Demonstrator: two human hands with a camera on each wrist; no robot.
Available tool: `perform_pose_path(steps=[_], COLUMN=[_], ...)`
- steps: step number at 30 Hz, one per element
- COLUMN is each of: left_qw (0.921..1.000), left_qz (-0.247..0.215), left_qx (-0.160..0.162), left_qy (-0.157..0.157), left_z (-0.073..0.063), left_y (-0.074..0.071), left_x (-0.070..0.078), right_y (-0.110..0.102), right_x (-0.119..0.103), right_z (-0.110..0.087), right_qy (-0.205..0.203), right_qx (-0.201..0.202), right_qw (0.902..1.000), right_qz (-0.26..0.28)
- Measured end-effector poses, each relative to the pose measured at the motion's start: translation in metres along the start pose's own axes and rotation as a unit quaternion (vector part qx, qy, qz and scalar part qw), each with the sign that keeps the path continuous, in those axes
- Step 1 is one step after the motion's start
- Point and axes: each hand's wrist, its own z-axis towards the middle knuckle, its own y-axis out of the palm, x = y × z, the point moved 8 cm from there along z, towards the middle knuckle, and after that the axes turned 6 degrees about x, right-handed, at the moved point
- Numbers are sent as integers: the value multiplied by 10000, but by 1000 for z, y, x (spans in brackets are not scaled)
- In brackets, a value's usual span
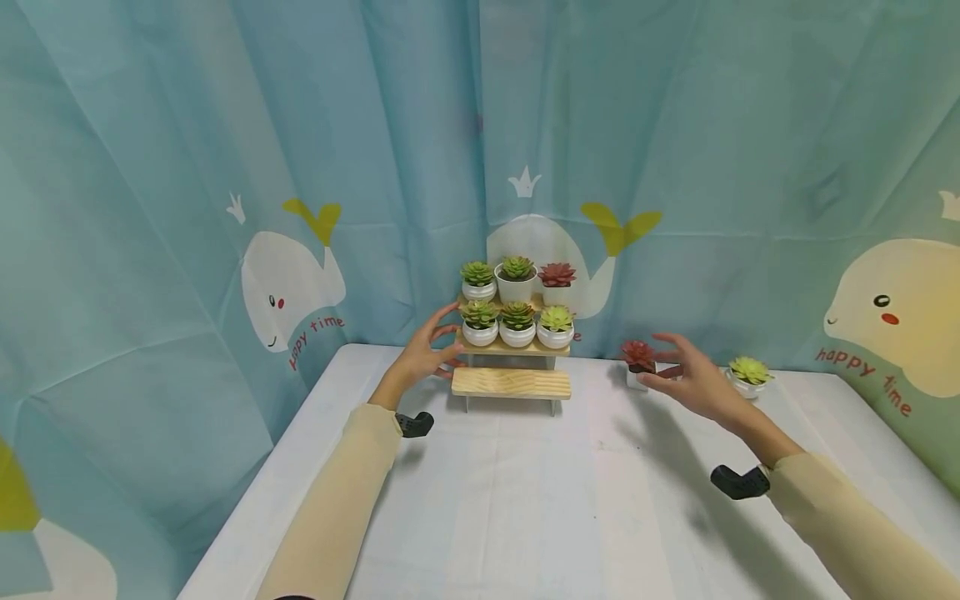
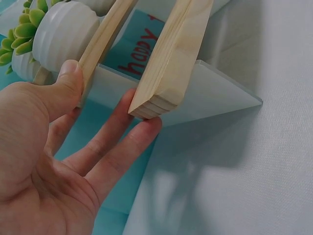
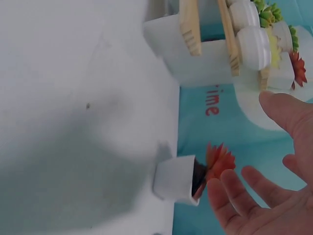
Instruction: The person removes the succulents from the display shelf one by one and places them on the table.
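A three-tier wooden plant stand (image 1: 512, 383) with clear side panels stands at the back of the table. Potted succulents fill its upper two tiers; the lowest board (image 2: 168, 58) is bare. At the stand's left side, my left hand (image 1: 424, 357) touches it: the thumb lies at the end of the middle board (image 2: 105, 39), and two fingertips meet the end of the lowest board. To the right, my right hand (image 1: 697, 383) is spread beside a red succulent in a square white pot (image 3: 176, 178). Its fingertips are close to the red leaves; whether they touch is unclear.
A yellow-green succulent in a round white pot (image 1: 748, 379) stands behind my right hand, to the right. Behind the table hangs a blue curtain (image 1: 420, 167) printed with whales. A white cloth (image 1: 525, 500) covers the table.
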Motion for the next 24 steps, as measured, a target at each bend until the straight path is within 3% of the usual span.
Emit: perform_pose_path(steps=[7,15,24], left_qw=[10000,10000,9999], left_qz=[32,-82,-94], left_qx=[12,24,24], left_qy=[-23,-42,-56], left_z=[-1,0,1], left_y=[1,0,1], left_x=[1,0,-1], right_y=[6,25,48], right_x=[-12,-23,-35], right_z=[14,32,50], right_qy=[26,-79,65], right_qx=[98,206,308], right_qw=[9998,9982,9971], right_qz=[184,559,696])
